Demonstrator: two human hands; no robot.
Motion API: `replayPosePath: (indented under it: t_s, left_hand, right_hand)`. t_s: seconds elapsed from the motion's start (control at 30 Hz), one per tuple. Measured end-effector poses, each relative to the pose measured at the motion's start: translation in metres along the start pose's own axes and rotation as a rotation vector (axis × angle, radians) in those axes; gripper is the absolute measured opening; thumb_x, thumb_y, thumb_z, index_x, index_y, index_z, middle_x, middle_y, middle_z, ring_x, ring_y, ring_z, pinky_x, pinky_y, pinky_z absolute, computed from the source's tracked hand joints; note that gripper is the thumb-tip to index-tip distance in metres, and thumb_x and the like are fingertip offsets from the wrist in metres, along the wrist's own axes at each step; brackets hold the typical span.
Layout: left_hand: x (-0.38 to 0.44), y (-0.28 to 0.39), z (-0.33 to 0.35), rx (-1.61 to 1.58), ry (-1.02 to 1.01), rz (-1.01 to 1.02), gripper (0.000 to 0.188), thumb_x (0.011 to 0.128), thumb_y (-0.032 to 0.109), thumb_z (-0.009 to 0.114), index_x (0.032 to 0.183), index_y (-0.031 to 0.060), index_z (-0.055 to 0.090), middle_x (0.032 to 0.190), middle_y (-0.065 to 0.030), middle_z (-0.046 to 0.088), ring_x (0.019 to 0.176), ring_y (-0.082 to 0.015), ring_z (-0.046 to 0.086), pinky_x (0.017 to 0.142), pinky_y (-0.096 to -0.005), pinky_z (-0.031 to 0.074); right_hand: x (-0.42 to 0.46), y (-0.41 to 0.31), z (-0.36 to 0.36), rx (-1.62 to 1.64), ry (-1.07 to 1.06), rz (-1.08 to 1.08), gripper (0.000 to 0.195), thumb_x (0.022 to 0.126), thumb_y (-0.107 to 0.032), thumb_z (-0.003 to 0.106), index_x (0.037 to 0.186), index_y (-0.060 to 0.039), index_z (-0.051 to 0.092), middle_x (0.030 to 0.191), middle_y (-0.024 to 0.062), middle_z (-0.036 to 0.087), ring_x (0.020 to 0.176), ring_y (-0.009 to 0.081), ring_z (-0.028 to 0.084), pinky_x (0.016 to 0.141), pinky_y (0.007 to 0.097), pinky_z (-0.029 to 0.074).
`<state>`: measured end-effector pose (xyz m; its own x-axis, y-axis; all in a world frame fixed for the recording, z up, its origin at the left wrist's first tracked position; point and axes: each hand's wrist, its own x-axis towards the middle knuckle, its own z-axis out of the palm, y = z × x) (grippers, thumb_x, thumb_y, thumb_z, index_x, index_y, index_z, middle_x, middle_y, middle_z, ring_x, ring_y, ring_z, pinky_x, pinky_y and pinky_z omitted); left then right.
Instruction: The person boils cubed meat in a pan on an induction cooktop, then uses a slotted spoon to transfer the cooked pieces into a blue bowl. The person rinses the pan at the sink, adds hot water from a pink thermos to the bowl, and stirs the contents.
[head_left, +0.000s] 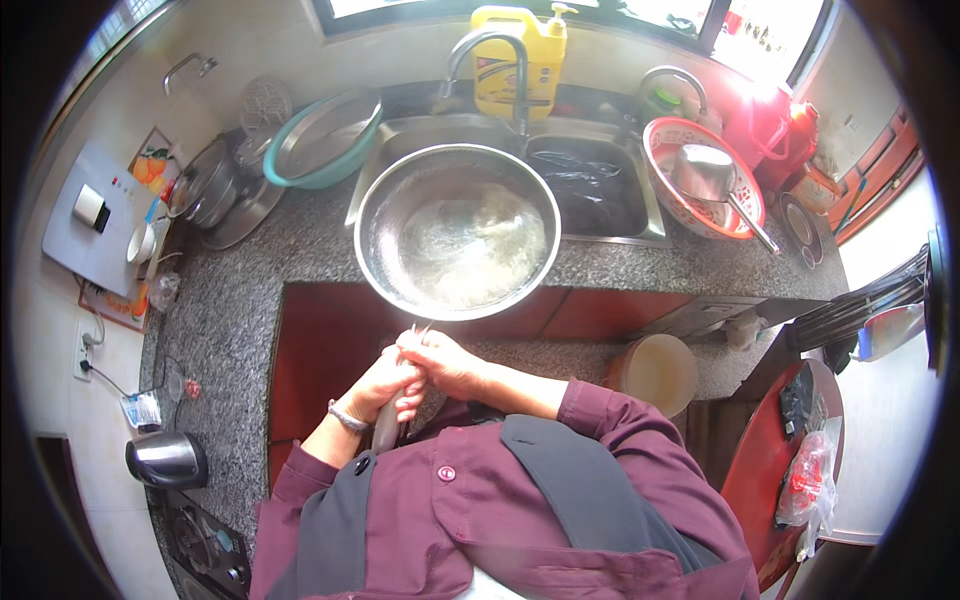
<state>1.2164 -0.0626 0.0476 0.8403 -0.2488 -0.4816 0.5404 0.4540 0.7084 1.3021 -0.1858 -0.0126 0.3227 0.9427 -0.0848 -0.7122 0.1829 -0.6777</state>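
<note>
A wide metal wok (405, 225) is held up above the front rim of the sink and the counter edge, its mouth facing up toward me. Bright glare lies on its inside, and whether it holds liquid cannot be told. Its handle (388, 427) runs back toward my body. My left hand (386, 386), with a bracelet at the wrist, is wrapped around that handle. My right hand (450, 365) grips it too, close to the wok's rim. Behind the wok is a steel double sink (622, 240), partly hidden, under a curved faucet (521, 82).
A teal basin (281, 176) stands left of the sink, by steel pots (217, 187). A yellow pump jug (540, 67) stands behind the faucet. At right, a red-rimmed basin (660, 187) holds a steel ladle (705, 172). A bucket (660, 371) sits low at right, near a red round table (765, 457).
</note>
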Motion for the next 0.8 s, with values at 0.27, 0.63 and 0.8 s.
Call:
replayPosePath:
  t_s: [0.27,0.63,0.8]
  left_hand:
    - [0.048,0.001,-0.003,-0.142,-0.017,-0.110,0.018,0.090,0.017,0.060,0.094,0.0060,0.045,0.060,-0.0014,0.045,0.042,-0.0103,0.044,0.035,-0.0254,0.041]
    - [0.068,0.011,-0.016,-0.189,-0.032,-0.096,0.014,0.091,0.011,0.057,0.098,0.0104,0.044,0.063,-0.0020,0.045,0.043,-0.0114,0.042,0.035,-0.0261,0.037]
    - [0.065,0.008,-0.018,-0.178,0.035,-0.065,0.015,0.091,0.014,0.058,0.097,0.0103,0.045,0.062,-0.0022,0.044,0.042,-0.0115,0.042,0.034,-0.0263,0.037]
  right_hand:
    - [-0.001,-0.025,-0.045,0.041,-0.091,0.018,0.030,0.095,-0.035,0.054,0.090,-0.0057,0.057,0.081,0.0005,0.058,0.071,0.0079,0.053,0.067,0.0254,0.047]
    - [-0.109,-0.179,-0.151,-0.989,0.782,-0.294,0.039,0.079,-0.023,0.074,0.109,-0.0017,0.060,0.094,0.0075,0.063,0.087,0.0181,0.060,0.082,0.0312,0.050]
    - [-0.106,-0.255,-0.247,-2.010,0.986,-0.193,0.114,0.061,-0.040,0.083,0.145,0.0018,0.019,0.148,0.0232,0.024,0.138,0.0366,0.021,0.114,0.0432,0.020]
